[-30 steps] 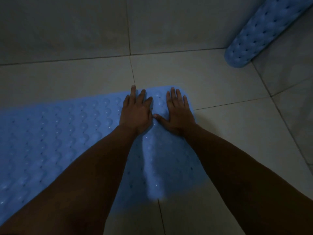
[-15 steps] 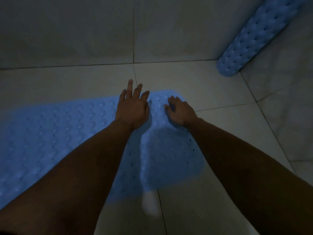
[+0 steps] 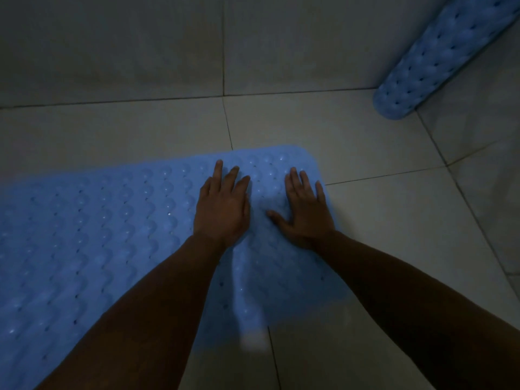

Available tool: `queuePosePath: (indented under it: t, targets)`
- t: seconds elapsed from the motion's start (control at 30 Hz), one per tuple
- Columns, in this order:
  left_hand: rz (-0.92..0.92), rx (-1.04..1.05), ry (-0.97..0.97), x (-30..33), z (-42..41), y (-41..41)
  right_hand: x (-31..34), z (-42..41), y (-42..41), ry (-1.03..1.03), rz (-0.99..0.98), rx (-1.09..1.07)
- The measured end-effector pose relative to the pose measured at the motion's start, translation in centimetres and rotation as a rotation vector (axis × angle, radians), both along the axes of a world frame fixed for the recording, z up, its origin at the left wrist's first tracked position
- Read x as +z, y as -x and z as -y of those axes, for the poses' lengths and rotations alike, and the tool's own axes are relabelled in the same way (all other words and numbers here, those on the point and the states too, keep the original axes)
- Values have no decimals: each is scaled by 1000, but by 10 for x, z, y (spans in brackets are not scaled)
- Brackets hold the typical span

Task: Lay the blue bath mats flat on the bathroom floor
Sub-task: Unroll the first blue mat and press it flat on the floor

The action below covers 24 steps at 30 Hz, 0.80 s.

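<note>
Left hand (image 3: 222,209) and right hand (image 3: 305,212) lying flat, fingers straight, pressing blue bath mat (image 3: 98,235) onto tiled floor (image 3: 380,220), second mat (image 3: 439,60) leaning at far right

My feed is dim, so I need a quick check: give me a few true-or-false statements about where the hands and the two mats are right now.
1. Both hands press flat on the spread mat. True: left hand, right hand.
2. The right hand grips the mat's edge. False: its fingers lie straight on top.
3. The second mat lies flat on the floor. False: it leans in the far right corner, not spread out.
4. The hands are near the spread mat's right end. True.
</note>
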<state>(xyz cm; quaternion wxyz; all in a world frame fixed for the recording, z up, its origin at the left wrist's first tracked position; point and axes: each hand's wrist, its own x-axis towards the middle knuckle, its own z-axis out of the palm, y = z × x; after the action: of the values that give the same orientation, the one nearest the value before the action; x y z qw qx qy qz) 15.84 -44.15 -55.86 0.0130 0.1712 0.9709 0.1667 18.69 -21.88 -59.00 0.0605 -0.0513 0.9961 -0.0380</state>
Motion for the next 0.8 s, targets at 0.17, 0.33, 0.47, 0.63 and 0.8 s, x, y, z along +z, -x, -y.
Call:
queuePosePath:
  t: [0.17,0.33,0.47,0.63,0.8]
  targets:
    - [70,33,-23,4,-11,-5,50,-4,30,151,418,-32]
    - [125,-51,13,-1,-49,-9,102,-8,62,420,162,-188]
    - [133,-137,160,-28,-70,-18,93,-15,71,468,-10,-162]
    - [16,-125,180,-46,-68,-26,64,-27,77,516,-280,-88]
    - [81,-139,160,-41,-68,-26,49,-36,71,482,-381,-48]
